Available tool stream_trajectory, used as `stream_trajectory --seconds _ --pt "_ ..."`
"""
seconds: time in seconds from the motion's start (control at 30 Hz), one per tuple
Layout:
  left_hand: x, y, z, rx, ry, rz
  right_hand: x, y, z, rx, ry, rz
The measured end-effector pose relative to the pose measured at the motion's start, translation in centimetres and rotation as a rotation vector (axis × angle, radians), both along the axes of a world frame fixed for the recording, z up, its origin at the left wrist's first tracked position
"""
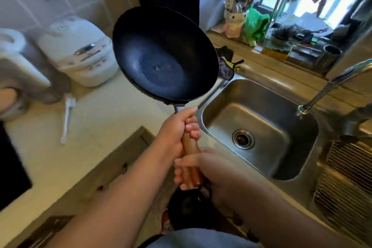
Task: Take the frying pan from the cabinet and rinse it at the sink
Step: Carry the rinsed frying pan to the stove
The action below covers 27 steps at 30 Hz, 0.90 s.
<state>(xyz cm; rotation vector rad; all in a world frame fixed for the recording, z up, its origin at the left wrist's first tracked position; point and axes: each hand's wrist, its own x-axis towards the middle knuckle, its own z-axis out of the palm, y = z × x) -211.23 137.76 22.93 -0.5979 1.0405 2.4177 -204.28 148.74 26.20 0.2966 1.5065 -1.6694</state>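
A black frying pan [164,52] with a brown wooden handle is held up above the counter, just left of the steel sink [259,127]. My left hand [179,127] grips the upper part of the handle near the metal neck. My right hand [201,169] grips the lower end of the same handle. The pan tilts so its dark inside faces me, with a few pale specks at its middle. The sink basin is dry-looking with a round drain [243,139]. A curved tap [322,90] reaches over the sink from the right.
A white rice cooker [80,50] and a kettle [18,60] stand on the counter at left, with a white brush [67,119] lying in front. A dish rack [346,179] sits right of the sink. A utensil holder [235,16] and green cloth [255,24] sit by the window.
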Motion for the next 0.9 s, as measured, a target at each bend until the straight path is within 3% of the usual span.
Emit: stream_trajectory --seconds 0.07,0.2,0.5,0.9 --pt "1.8 -0.3 -0.3 0.017 0.027 -0.014 0.6 0.1 -0.1 -0.149 -0.145 0.016" --pt "5.0 0.5 -0.8 0.044 0.052 0.087 2.9 1.1 -1.6 -0.109 0.03 0.129" --pt "14.2 -0.2 -0.6 -0.504 0.01 0.56 5.7 1.0 -3.6 -0.086 0.262 0.573" --pt "32.5 -7.9 -0.8 -0.617 -0.072 0.906 17.8 -8.3 -3.5 -0.123 0.243 1.119"
